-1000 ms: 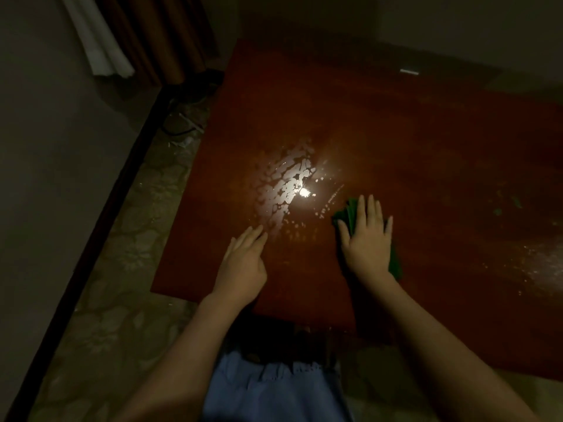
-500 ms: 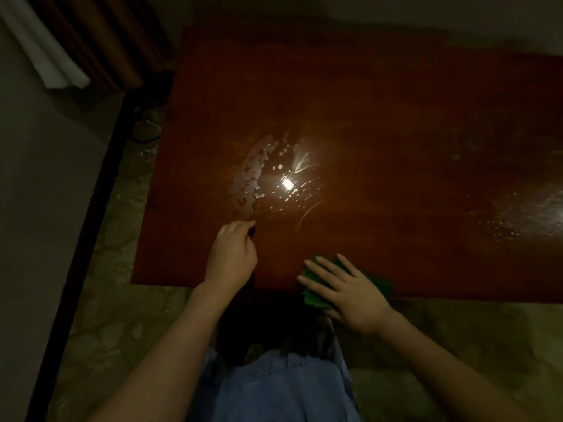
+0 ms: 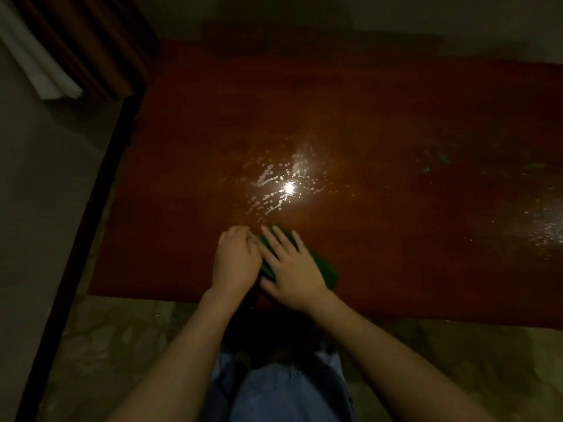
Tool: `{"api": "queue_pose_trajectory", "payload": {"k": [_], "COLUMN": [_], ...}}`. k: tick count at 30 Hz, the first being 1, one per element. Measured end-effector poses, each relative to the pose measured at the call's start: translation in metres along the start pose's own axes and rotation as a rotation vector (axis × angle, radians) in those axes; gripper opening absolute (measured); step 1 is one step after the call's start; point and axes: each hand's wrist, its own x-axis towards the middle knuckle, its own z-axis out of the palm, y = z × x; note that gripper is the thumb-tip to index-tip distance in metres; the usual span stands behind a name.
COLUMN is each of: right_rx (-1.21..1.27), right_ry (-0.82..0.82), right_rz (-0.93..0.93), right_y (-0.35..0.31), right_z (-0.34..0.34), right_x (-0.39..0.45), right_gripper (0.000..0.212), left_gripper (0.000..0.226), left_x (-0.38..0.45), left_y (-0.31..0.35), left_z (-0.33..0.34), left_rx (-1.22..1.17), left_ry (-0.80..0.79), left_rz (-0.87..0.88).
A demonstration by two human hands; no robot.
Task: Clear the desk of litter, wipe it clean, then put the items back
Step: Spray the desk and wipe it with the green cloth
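A dark red-brown desk (image 3: 365, 123) fills the view, wet and glossy, with water droplets (image 3: 280, 184) shining under a light reflection near its middle. A green cloth (image 3: 324, 264) lies near the desk's front edge. My right hand (image 3: 292, 269) presses flat on the cloth with spread, straight fingers and covers most of it. My left hand (image 3: 236, 258) rests on the desk right beside it, fingers curled, its fingertips at the cloth's left edge. Whether they pinch the cloth I cannot make out.
More droplets glisten at the desk's right side (image 3: 542, 226). A dark rail (image 3: 91, 214) runs along the floor to the left of the desk. Brown curtain (image 3: 88, 41) with a white strip hangs at top left. Patterned floor (image 3: 100, 354) lies below the front edge.
My right hand has slid the green cloth left and away from the front edge, meeting my left hand. The left hand stayed near the same spot, fingers curled.
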Motion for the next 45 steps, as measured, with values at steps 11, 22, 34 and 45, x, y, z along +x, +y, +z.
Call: {"api": "queue_pose_trajectory", "payload": {"k": [11, 22, 34, 45], "right_rx": [0.021, -0.012, 0.044, -0.047], "right_ry": [0.016, 0.004, 0.118, -0.047], "right_rz": [0.376, 0.012, 0.59, -0.084], "right_y": [0.161, 0.104, 0.198, 0.171], "right_z": [-0.031, -0.04, -0.066, -0.074], "right_x": [-0.027, 0.05, 0.063, 0.093], "right_gripper": [0.071, 0.065, 0.067, 0.065], "left_gripper": [0.056, 0.058, 0.047, 0.049], "left_x": [0.014, 0.014, 0.037, 0.099], "left_y": [0.039, 0.039, 0.041, 0.08], "left_z": [0.032, 0.024, 0.015, 0.011], "left_rx": [0.139, 0.152, 0.027, 0.029], "left_ry": [-0.153, -0.201, -0.066, -0.049], "left_rz": [-0.029, -0.04, -0.058, -0.121]}}
